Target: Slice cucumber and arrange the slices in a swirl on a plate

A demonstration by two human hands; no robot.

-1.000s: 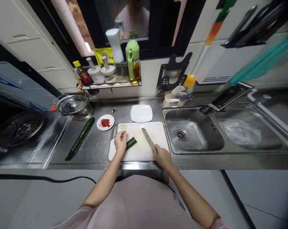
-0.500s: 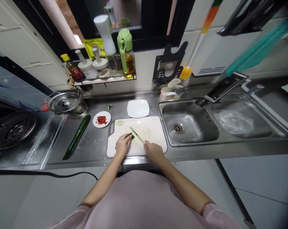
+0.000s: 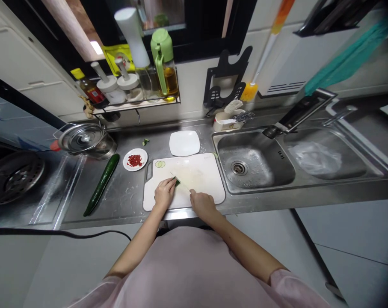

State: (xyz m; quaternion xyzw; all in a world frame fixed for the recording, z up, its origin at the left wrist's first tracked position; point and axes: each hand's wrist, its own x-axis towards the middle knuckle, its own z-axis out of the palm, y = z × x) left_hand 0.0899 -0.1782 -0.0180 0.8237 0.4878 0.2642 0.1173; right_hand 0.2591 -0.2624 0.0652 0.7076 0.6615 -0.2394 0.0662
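Observation:
A white cutting board (image 3: 200,175) lies on the steel counter in front of me. My left hand (image 3: 164,193) is curled over a short piece of cucumber (image 3: 177,182), pressing it onto the board. My right hand (image 3: 202,204) is closed on the handle of a knife (image 3: 181,181), whose thin blade stands against the cucumber's exposed end. Two pale cucumber slices (image 3: 160,164) lie at the board's far left corner.
A whole cucumber (image 3: 101,184) lies left of the board, beside a small dish of red bits (image 3: 135,160). A white square plate (image 3: 184,143) sits behind the board, a lidded pot (image 3: 82,140) at the left, a double sink (image 3: 254,162) at the right.
My right hand brought the knife from the board's right side over to the cucumber piece. My left hand shifted to cover the piece. The view tilted down a little.

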